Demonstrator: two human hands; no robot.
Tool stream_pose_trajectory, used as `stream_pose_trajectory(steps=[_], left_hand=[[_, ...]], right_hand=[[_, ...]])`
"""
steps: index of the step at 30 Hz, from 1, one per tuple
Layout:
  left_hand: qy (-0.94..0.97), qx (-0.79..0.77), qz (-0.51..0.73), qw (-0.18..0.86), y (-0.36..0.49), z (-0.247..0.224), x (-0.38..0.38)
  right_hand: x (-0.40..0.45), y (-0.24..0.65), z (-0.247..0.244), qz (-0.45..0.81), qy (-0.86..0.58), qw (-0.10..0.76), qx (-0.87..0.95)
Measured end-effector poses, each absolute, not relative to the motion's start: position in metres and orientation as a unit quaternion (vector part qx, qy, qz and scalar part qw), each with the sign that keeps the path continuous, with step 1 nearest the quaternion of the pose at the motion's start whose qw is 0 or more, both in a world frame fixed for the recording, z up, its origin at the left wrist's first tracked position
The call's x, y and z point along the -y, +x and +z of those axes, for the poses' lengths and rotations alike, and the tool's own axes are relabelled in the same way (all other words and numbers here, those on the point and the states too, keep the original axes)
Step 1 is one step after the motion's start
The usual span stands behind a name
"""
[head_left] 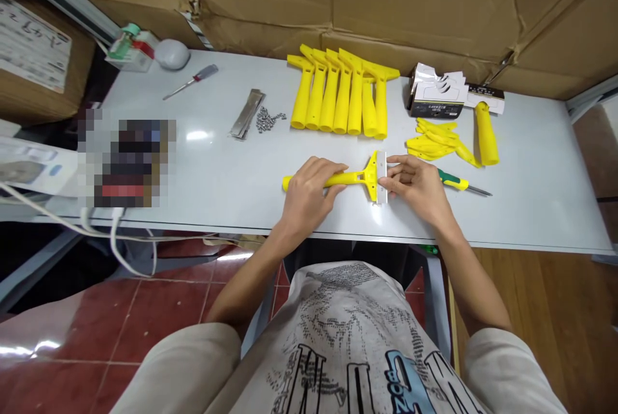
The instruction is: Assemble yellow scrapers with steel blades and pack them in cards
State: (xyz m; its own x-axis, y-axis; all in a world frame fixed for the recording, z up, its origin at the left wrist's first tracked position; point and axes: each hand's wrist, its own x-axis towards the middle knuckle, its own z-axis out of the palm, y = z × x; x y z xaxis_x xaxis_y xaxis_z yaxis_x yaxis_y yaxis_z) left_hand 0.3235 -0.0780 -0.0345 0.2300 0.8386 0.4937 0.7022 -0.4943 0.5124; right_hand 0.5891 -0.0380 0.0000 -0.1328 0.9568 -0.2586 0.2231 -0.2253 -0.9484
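Observation:
A yellow scraper handle (348, 178) lies sideways near the table's front edge, its wide head pointing right. My left hand (311, 190) is closed around its grip. Across the head sits a flat silver metal blade (382, 194), which my right hand (414, 183) pinches at its right side between thumb and fingers. Just right of that hand rests a green and yellow screwdriver (454, 180), partly hidden behind it. Beyond the hands stands a row of several yellow scraper handles (342, 102). A pile of small screws (267, 120) lies beside a stack of metal blades (248, 114).
Small yellow plastic pieces (432, 141) are heaped at the right, near another yellow handle (486, 135) and black-and-white boxes (436, 95). A grey-handled screwdriver (192, 82) and a white mouse (172, 54) lie back left. White cables (116, 243) hang over the left front edge.

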Motion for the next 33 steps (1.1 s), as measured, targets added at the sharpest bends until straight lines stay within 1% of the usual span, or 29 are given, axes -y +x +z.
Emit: stream_pose_trajectory(steps=[6,11,15,17,19,22,25,27,29,33], left_hand=[[0.758,-0.476,0.440,0.065,0.325,-0.040,0.084],[0.757,-0.467,0.456,0.046,0.326,-0.044,0.086],[0.740,-0.473,0.476,0.054,0.327,-0.045,0.087],[0.741,-0.470,0.476,0.062,0.327,-0.046,0.088],[0.743,-0.472,0.470,0.064,0.326,-0.047,0.088],[0.745,-0.486,0.453,0.063,0.325,-0.046,0.088],[0.757,-0.489,0.430,0.064,0.321,-0.044,0.084],[0.773,-0.488,0.402,0.055,0.318,-0.039,0.080],[0.798,-0.487,0.352,0.039,0.314,-0.031,0.076],[0.859,-0.465,0.215,-0.016,0.318,-0.014,0.072]], right_hand=[[0.041,0.584,0.002,0.506,-0.567,0.319,0.566],[0.043,0.577,0.005,0.488,-0.570,0.331,0.572],[0.045,0.576,0.002,0.470,-0.563,0.322,0.598],[0.045,0.577,-0.002,0.444,-0.568,0.328,0.610],[0.044,0.578,-0.006,0.392,-0.576,0.337,0.633],[0.043,0.578,-0.010,0.313,-0.570,0.308,0.694],[0.043,0.577,-0.013,0.289,-0.560,0.267,0.730],[0.043,0.577,-0.015,0.282,-0.564,0.255,0.733],[0.044,0.577,-0.017,0.272,-0.568,0.245,0.737],[0.044,0.579,-0.017,0.261,-0.572,0.228,0.744]])
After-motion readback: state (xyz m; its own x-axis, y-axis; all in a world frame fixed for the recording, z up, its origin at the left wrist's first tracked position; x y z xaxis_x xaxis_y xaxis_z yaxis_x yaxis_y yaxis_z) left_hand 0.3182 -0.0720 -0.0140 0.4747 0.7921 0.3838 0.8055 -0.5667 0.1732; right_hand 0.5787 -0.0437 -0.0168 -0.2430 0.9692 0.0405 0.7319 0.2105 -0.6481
